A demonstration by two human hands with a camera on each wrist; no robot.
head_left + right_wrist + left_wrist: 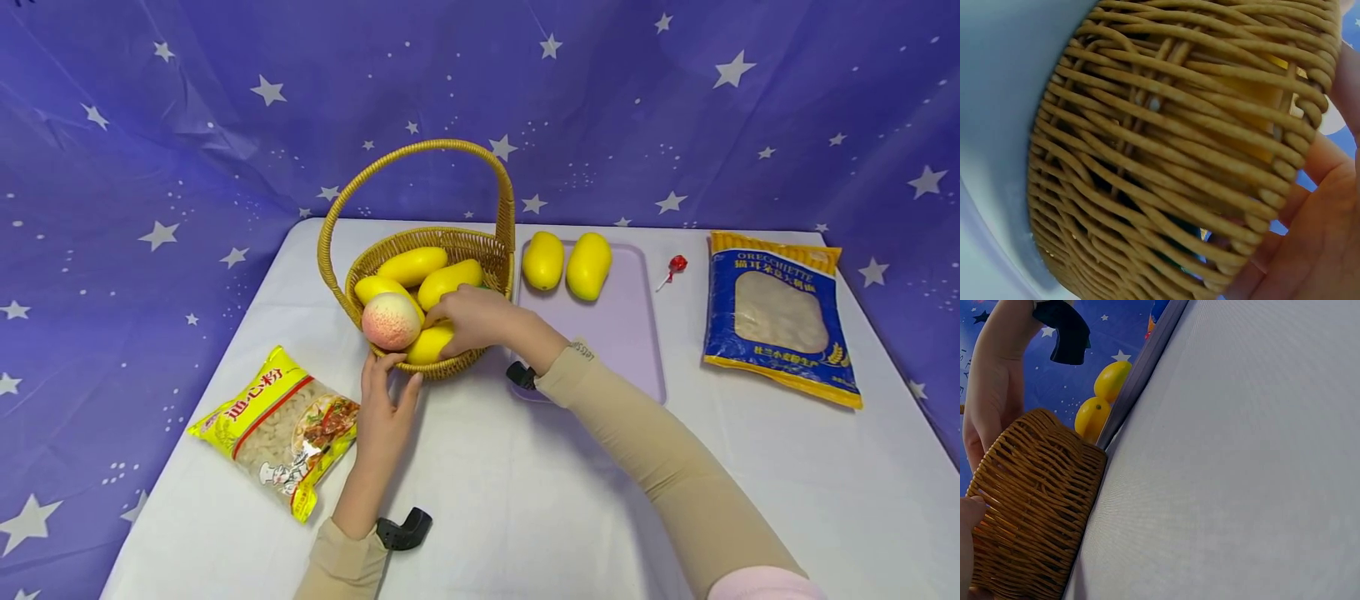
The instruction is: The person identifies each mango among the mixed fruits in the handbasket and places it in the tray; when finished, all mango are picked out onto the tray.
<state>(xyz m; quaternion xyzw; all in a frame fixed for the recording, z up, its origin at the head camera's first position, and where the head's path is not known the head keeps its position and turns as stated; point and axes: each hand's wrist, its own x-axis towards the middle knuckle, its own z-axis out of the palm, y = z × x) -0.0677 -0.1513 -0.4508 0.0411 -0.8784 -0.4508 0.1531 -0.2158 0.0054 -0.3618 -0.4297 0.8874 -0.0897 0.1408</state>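
Observation:
A wicker basket [480, 242] with a tall hoop handle holds several yellow mangoes [412, 267] and a pink-and-cream peach [392, 321]. My right hand [480, 318] reaches over its right rim, fingers down among the mangoes, touching the front mango [430, 345]. The fingertips are hidden, so a grip cannot be made out. At the front rim, below the peach, my left hand [386, 412] holds the basket; its thumb [974, 509] lies against the weave in the left wrist view. Something dark green [1179, 244] shows through the weave in the right wrist view.
Right of the basket, two mangoes [588, 265] lie on a pale purple tray [622, 333]. A red lollipop [677, 264] and a blue orecchiette bag [780, 317] are farther right. A yellow pasta bag [281, 429] lies left of my left hand.

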